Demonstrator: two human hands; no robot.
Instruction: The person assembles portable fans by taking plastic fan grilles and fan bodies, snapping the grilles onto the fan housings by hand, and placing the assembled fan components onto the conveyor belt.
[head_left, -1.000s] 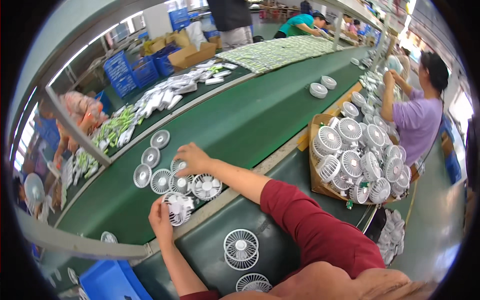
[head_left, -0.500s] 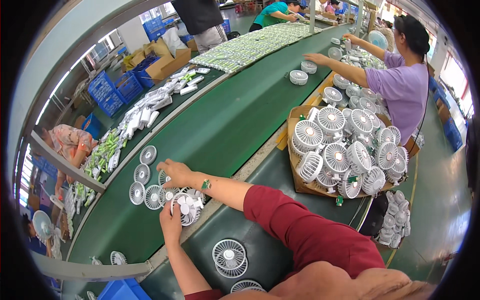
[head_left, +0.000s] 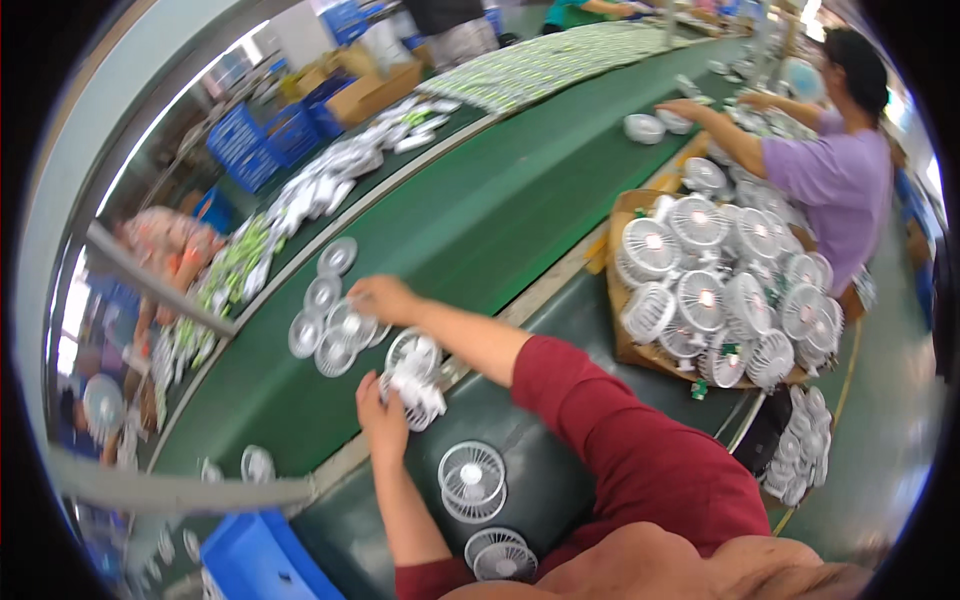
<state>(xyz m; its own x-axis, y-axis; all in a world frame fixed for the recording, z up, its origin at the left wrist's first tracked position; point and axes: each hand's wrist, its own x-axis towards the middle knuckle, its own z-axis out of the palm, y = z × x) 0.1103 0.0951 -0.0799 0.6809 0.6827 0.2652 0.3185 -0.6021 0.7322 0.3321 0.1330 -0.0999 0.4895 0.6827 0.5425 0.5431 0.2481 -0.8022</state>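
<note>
My left hand (head_left: 384, 420) is closed around a white fan head (head_left: 415, 395) above the near edge of the green conveyor belt (head_left: 480, 230). The fan part is smeared by motion, and a round grille (head_left: 413, 352) shows right behind it. Over the belt, my right hand (head_left: 390, 300) has its fingers curled down at the rim of a white round fan grille (head_left: 352, 322). Several more loose grilles, among them one at the far end of the cluster (head_left: 337, 256), lie flat and partly overlapping beside it.
Stacked grilles (head_left: 472, 474) lie on the dark worktable near me. A carton (head_left: 625, 345) heaped with fan heads stands to the right. A blue bin (head_left: 262, 560) is at lower left. Across the belt lie white and green parts (head_left: 320, 180). A co-worker in purple (head_left: 830, 165) reaches over the belt.
The whole view has shifted, and things sit further right. The fan head in my left hand has turned, its blades no longer facing up. My right hand's fingers have drawn in at a grille's rim.
</note>
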